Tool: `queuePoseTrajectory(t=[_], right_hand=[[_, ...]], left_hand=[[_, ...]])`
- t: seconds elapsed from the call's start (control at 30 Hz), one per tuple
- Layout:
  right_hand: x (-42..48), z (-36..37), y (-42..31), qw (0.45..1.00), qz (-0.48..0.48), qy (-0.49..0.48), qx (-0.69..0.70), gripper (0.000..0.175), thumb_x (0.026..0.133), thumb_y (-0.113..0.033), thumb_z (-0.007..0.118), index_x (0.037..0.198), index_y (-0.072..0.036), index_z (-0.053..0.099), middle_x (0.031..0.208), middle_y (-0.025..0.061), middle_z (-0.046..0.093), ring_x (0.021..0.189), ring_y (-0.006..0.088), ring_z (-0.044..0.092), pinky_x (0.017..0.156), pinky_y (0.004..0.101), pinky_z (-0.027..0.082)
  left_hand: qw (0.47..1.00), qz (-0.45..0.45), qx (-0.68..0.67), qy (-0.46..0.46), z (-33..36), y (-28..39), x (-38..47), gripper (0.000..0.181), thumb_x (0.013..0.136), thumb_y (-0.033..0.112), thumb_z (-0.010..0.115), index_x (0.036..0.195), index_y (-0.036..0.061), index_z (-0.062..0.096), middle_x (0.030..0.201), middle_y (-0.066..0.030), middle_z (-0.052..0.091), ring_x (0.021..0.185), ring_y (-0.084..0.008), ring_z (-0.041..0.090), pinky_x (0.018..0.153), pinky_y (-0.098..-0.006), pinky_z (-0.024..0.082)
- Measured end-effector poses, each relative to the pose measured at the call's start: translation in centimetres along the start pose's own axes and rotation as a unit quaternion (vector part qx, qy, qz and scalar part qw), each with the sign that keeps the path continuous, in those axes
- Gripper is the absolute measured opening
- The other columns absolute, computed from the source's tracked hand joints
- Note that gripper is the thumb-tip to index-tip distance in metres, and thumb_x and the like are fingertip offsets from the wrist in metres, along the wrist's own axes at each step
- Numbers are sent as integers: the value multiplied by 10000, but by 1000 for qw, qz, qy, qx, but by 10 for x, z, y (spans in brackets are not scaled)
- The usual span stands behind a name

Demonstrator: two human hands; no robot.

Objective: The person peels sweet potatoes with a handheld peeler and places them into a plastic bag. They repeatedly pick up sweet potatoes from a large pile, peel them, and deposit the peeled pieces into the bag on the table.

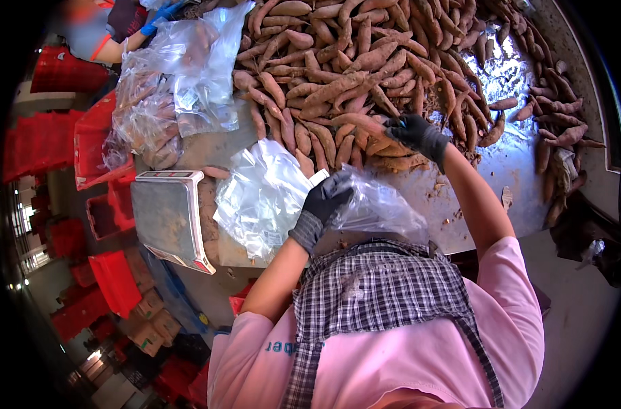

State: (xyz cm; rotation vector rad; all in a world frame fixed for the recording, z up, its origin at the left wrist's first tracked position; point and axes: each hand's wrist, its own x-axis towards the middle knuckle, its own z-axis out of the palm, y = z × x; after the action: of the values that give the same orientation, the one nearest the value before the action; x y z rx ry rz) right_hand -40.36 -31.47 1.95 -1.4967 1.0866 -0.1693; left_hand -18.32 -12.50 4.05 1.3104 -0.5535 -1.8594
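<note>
Both of my hands wear dark knitted work gloves. My left hand (326,197) grips the edge of a clear plastic bag (384,207) that lies at the table's near side. To its left is a stack of flat clear plastic bags (262,197). My right hand (412,132) is at the near edge of a large pile of sweet potatoes (331,92), its fingers against the end of a long sweet potato (360,122); whether they close around it is hard to tell.
A weighing scale (167,217) stands at the left, with filled plastic bags (149,115) beyond it. A co-worker's blue-gloved hand (162,18) is at the top left. Red crates (98,143) stand left of the table (499,189).
</note>
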Motion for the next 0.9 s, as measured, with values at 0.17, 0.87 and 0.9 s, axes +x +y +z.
queuePoseTrajectory(t=[0.17,0.87,0.9], right_hand=[[-56,17,1,990,13,-102,100,268,832,-285,611,895,-25,622,612,-37,496,507,56,391,441,205,329],[-137,58,-37,950,79,-8,303,291,869,-290,549,866,-1,587,681,82,586,559,130,505,528,286,430],[-132,60,-30,986,-88,78,120,275,857,-270,557,879,3,585,681,90,589,565,141,516,527,290,434]], left_hand=[[987,84,-124,-60,18,20,13,390,907,133,455,1268,3,382,955,-22,549,698,-81,542,639,-201,469],[974,183,64,117,63,20,5,291,849,309,603,892,24,563,664,18,515,551,-57,461,493,-211,386],[973,186,75,116,64,22,3,294,849,303,602,912,19,560,682,12,524,558,-61,467,498,-212,393]])
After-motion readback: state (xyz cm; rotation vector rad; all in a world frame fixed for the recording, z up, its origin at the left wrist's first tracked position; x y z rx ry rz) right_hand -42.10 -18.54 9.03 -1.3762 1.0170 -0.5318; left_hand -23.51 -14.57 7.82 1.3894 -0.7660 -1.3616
